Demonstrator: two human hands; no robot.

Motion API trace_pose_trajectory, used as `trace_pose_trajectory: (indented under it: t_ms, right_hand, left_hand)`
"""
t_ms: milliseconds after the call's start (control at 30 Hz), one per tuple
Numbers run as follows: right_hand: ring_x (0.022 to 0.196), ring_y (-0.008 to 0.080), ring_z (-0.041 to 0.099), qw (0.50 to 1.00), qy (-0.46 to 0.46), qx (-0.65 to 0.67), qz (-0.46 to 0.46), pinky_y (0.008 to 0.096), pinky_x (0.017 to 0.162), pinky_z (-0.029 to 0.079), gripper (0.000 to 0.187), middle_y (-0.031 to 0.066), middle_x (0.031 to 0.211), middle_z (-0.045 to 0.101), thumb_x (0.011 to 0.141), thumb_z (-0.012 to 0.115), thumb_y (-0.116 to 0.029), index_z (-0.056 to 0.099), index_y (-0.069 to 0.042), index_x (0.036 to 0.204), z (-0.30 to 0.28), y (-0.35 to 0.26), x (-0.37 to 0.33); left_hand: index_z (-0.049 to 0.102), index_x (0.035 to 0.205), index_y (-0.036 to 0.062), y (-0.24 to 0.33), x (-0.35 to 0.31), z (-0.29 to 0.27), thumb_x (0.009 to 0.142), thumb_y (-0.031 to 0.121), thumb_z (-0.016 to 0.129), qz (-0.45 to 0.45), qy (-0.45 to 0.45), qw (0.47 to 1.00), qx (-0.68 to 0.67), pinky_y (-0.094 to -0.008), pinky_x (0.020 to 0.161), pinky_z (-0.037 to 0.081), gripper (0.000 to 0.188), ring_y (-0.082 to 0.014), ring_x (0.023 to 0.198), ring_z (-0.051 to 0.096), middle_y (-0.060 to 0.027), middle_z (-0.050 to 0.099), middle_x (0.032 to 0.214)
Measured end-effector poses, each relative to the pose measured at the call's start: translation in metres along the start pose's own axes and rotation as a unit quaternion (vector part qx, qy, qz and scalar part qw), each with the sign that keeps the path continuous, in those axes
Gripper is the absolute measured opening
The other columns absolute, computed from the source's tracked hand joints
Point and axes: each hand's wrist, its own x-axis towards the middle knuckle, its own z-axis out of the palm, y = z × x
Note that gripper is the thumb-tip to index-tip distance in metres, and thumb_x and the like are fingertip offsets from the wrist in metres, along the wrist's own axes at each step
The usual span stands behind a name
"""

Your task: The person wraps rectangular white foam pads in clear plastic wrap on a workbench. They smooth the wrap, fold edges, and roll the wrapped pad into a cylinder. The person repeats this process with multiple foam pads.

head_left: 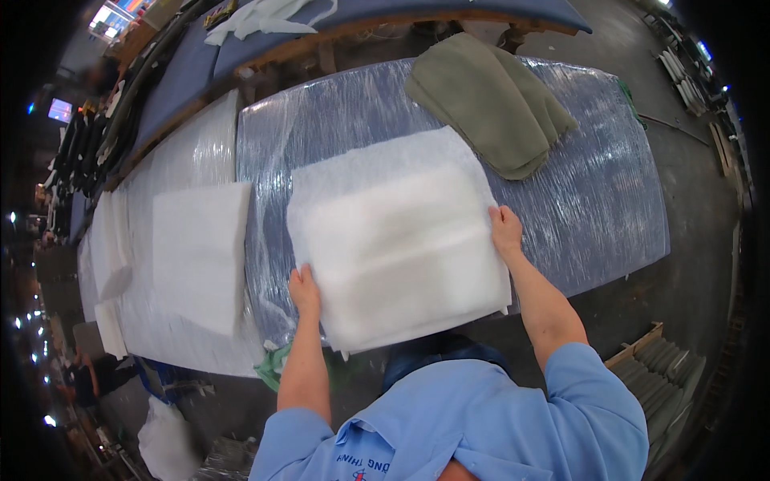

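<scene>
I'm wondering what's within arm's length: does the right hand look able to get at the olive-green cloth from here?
Probably yes: the right hand grips the white padding sheet's edge, and only bare wrapped tabletop separates it from the olive-green cloth.

The stack of padding sheets (397, 244) lies on the wrapped table (593, 200), its near edge hanging over the table's front rim. The left hand (305, 290) sits at the stack's left edge, the right hand (505, 228) at its right edge. Behind the stack, toward the right, a folded cloth (489, 100) rests on the table. Left of the stack, another padding sheet (200, 252) lies on the neighbouring table (188, 144). Behind both runs a long bench (184, 80).
</scene>
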Motion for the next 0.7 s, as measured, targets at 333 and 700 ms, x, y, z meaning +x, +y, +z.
trace_pose_trajectory:
  t_ms: [333,700]
  right_hand:
    - [0.068,0.0211,0.056,1.0,-0.026,-0.009,-0.004,0.0401,0.066,0.045,0.042,0.0127,0.071,0.059,0.101,0.066,-0.038,0.058,-0.001,0.084,-0.009,0.013,-0.05]
    - [0.07,0.0249,0.061,0.996,-0.073,0.001,0.054,0.0397,0.069,0.049,0.038,0.019,0.082,0.063,0.1,0.068,-0.038,0.057,-0.002,0.095,-0.033,0.025,-0.088]
  left_hand:
    - [0.062,0.092,-0.0014,-0.025,-0.061,0.0,0.102,0.037,0.065,-0.006,0.022,0.999,0.047,-0.048,0.073,0.047,0.039,-0.0372,0.075,0.061,-0.0198,0.066,0.083]
    - [0.065,0.104,-0.0024,-0.035,-0.103,-0.016,0.103,0.039,0.063,-0.027,0.042,0.997,0.056,-0.0467,0.081,0.051,0.042,-0.0385,0.085,0.067,-0.0231,0.071,0.094]
